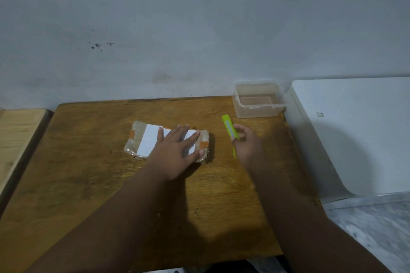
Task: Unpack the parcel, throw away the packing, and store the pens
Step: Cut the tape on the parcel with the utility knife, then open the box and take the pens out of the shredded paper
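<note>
A parcel (pixel 142 139) wrapped in brown tape, with a white label and orange tape patches, lies on the wooden table (pixel 88 184). My left hand (pixel 175 150) rests flat on its right half, fingers spread. To the right of the parcel, my right hand (pixel 248 142) grips a lime-green utility knife (pixel 228 128), its tip pointing away from me and a little above the table. The pens are hidden inside the parcel.
A clear plastic box (pixel 258 101) without a lid stands at the table's far right corner by the grey wall. A white appliance (pixel 355 131) stands to the right of the table. A lighter wooden surface (pixel 17 135) adjoins on the left.
</note>
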